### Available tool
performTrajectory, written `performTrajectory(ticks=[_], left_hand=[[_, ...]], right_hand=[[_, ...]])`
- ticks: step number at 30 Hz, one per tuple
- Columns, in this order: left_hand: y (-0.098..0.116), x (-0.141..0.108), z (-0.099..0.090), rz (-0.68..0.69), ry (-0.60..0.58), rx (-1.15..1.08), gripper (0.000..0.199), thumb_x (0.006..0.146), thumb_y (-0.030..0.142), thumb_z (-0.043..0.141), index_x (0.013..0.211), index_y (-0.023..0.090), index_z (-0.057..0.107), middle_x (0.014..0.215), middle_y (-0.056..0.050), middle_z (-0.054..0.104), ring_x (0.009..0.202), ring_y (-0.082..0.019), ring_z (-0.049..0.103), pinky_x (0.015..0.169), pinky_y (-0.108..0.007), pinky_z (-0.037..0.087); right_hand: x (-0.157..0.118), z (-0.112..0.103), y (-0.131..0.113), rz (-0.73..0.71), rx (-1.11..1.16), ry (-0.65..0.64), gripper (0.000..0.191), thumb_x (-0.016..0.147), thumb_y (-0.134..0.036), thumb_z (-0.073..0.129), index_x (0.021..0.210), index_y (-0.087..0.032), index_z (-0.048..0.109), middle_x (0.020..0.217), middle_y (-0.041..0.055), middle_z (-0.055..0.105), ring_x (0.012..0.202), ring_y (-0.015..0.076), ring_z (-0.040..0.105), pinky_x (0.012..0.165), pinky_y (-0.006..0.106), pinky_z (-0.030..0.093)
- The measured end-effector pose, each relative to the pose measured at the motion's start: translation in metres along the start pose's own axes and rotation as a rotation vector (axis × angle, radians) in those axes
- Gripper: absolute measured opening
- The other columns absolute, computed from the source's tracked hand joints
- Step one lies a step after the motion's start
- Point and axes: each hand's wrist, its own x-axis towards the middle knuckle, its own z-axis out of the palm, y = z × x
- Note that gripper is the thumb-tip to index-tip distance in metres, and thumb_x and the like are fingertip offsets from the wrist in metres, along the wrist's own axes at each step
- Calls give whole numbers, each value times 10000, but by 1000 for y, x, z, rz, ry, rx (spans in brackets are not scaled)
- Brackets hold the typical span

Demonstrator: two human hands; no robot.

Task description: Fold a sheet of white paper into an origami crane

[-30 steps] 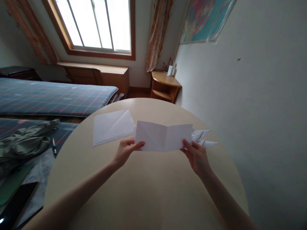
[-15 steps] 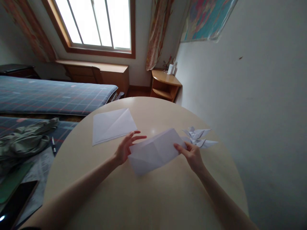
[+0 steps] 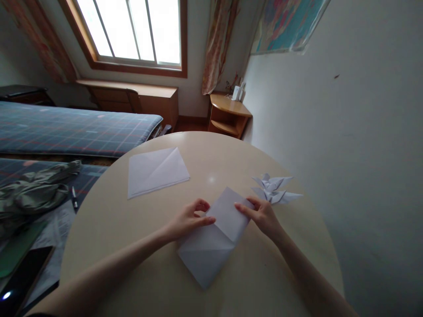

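Note:
A folded sheet of white paper (image 3: pixel 211 237) lies on the round cream table (image 3: pixel 99 220), turned so that one corner points towards me. My left hand (image 3: pixel 190 219) has its curled fingers and thumb on the sheet's left edge. My right hand (image 3: pixel 259 215) reaches across from the other side, with its fingers on the sheet's upper right edge. Farther off lies a creased square of white paper (image 3: pixel 155 172). Two white origami figures (image 3: pixel 274 189) sit just beyond my right hand, not touched by it.
To the left of the table are a plaid mattress (image 3: pixel 72 127), a crumpled green cloth (image 3: pixel 36 193), a pen (image 3: pixel 74 198), printed papers (image 3: pixel 56 229) and a black phone (image 3: pixel 23 277). A pale wall (image 3: pixel 346 154) rises close to the table's right side.
The folded sheet has come down from midair onto the table and turned at an angle. Both hands have moved down with it, and the fold now lies flatter.

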Motion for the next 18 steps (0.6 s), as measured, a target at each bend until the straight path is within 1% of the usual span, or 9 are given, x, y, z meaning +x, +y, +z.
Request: performTrajectory(ticks=[2,7,13,16,18], left_hand=[[-2,0,4,-7,17,-30,437,621,430,725,907,164,530,946,-65,615,710,-167,623,543,-223,447],[-3,-2,11,-29,68,-94,434,597,438,740,843,154,524,804,-49,653,667,-166,627,533,-221,442],[-3,-4,13,-85,56,-154,445,589,467,740,799,150,508,627,-6,639,493,-110,548,437,-179,368],[-4,-4,13,-93,64,-167,455,562,455,763,786,151,510,597,10,625,474,-105,536,426,-177,362],[-5,-4,13,-92,80,-188,449,560,452,767,777,152,512,601,11,626,479,-105,539,429,-174,359]], right_hand=[[0,0,-1,1,-7,11,334,666,-468,664,563,-166,564,508,-25,448,486,104,387,418,217,268],[0,-1,0,-3,-67,37,324,667,-448,668,554,-159,575,505,-21,465,481,103,398,416,216,264],[-1,-3,1,-15,-130,-3,338,680,-477,652,589,-159,584,508,-25,459,469,104,395,417,224,267],[-2,-2,0,-24,-152,0,346,682,-479,654,571,-164,565,493,-31,430,468,103,386,412,222,267],[-2,0,-1,-42,-135,28,326,688,-471,657,593,-170,574,519,-22,457,490,111,411,423,220,295]])
